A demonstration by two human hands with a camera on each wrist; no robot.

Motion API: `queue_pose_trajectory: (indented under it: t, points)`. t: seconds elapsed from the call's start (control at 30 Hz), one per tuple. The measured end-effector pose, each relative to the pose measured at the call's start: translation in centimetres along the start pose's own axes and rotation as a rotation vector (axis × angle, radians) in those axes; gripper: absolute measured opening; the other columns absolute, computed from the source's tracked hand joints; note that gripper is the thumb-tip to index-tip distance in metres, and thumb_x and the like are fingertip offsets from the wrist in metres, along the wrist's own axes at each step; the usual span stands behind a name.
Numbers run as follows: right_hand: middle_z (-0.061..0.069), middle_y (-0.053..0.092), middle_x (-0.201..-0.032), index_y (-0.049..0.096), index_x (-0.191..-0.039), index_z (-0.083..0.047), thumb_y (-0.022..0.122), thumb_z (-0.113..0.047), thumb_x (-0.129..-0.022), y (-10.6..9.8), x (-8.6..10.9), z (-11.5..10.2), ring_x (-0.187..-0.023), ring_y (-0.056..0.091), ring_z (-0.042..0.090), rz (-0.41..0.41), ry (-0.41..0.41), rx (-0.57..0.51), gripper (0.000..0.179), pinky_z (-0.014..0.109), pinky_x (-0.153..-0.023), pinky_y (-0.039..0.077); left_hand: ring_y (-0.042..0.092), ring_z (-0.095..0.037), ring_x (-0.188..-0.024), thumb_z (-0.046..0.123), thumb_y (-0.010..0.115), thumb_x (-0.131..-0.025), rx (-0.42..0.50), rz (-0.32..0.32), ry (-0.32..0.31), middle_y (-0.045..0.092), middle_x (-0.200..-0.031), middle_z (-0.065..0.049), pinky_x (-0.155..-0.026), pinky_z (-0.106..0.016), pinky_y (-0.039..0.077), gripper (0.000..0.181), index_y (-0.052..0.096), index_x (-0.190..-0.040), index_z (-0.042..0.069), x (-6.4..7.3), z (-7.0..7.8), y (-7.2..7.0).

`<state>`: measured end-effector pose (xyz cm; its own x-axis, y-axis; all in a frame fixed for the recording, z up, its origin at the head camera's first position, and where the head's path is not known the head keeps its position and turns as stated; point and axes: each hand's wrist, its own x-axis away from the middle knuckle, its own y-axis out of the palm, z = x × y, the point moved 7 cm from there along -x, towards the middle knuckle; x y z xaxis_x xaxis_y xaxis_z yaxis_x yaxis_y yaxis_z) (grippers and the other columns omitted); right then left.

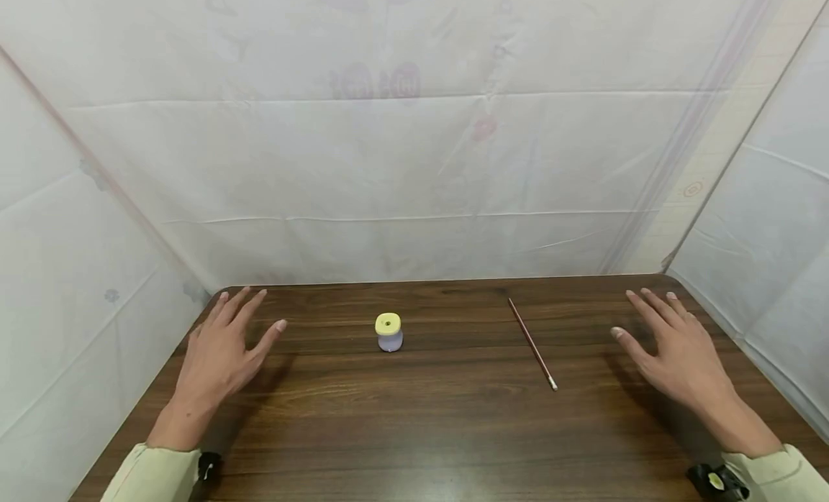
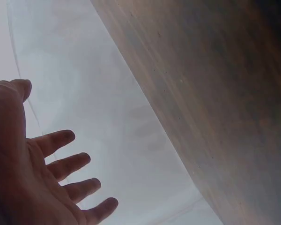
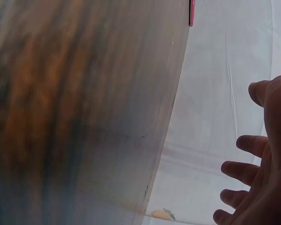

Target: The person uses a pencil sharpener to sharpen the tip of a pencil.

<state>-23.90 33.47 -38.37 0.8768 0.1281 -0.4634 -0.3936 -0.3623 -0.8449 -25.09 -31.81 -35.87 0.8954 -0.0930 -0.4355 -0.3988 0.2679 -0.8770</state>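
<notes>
A small pencil sharpener (image 1: pixel 389 341) with a yellow top and a pale purple body stands upright left of the table's middle. The top has a dark hole at its centre. To its right lies a dark red pencil (image 1: pixel 532 345), slanted, its white-tipped end toward the near side. My left hand (image 1: pixel 220 351) is held over the table's left side, fingers spread, holding nothing. On the right side my right hand (image 1: pixel 673 351) hovers likewise, fingers spread and empty, nearer the pencil. In the right wrist view, one end of the pencil (image 3: pixel 191 14) shows at the top.
The dark wooden table (image 1: pixel 388 430) has its far edge against a white sheet (image 1: pixel 388 164). More white sheeting closes in the left (image 1: pixel 65 293) and right (image 1: pixel 777 257) sides. Black straps circle both wrists.
</notes>
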Motion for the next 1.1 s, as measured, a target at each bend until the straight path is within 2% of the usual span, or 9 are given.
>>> queue_pose_trajectory:
  t: [0.13, 0.4, 0.67, 0.8, 1.1]
  points:
    - [0.035, 0.048, -0.152, 0.049, -0.155, -0.002, 0.071, -0.035, -0.102, -0.2, -0.1, -0.4, -0.150, 0.028, 0.059, 0.035, -0.031, -0.011, 0.066, 0.072, -0.118, 0.023, 0.038, -0.060, -0.143, 0.049, 0.064, -0.105, 0.025, 0.037, 0.038, 0.047, -0.155, -0.030, -0.103, -0.080, 0.036, 0.068, 0.051, -0.155, 0.005, -0.1, 0.5, -0.1]
    - [0.030, 0.058, -0.144, 0.056, -0.148, 0.001, 0.075, -0.036, -0.099, -0.1, -0.2, -1.3, -0.141, 0.043, 0.058, 0.034, -0.012, -0.028, 0.064, 0.074, -0.105, 0.036, 0.044, -0.057, -0.138, 0.044, 0.067, -0.104, 0.097, 0.023, 0.054, 0.049, -0.152, -0.030, -0.106, -0.074, 0.037, 0.064, 0.055, -0.150, 0.001, 0.0, 1.6, 0.0]
    - [0.034, 0.060, -0.137, 0.061, -0.141, 0.001, 0.075, -0.036, -0.100, 0.3, -0.4, -2.6, -0.125, 0.053, 0.059, 0.010, -0.006, -0.028, 0.058, 0.075, -0.095, 0.042, 0.047, -0.054, -0.135, 0.043, 0.067, -0.105, 0.128, 0.005, 0.057, 0.050, -0.151, -0.028, -0.106, -0.071, 0.039, 0.060, 0.057, -0.148, 0.003, 0.0, 2.3, 0.3]
    - [0.030, 0.063, -0.131, 0.064, -0.137, 0.001, 0.076, -0.036, -0.099, 0.6, -0.7, -3.3, -0.117, 0.058, 0.056, 0.010, -0.019, -0.030, 0.055, 0.072, -0.092, 0.045, 0.048, -0.054, -0.134, 0.044, 0.066, -0.105, 0.137, -0.013, 0.050, 0.052, -0.150, -0.027, -0.104, -0.072, 0.040, 0.059, 0.058, -0.147, 0.003, 0.0, 2.6, 0.5]
    - [0.024, 0.064, -0.128, 0.069, -0.128, 0.001, 0.076, -0.037, -0.099, 1.1, -0.8, -4.1, -0.114, 0.061, 0.053, -0.027, -0.005, -0.052, 0.048, 0.070, -0.087, 0.049, 0.058, -0.047, -0.126, 0.043, 0.065, -0.106, 0.198, -0.025, 0.044, 0.060, -0.138, -0.021, -0.098, -0.068, 0.047, 0.053, 0.061, -0.143, 0.005, -0.3, 3.6, 1.2]
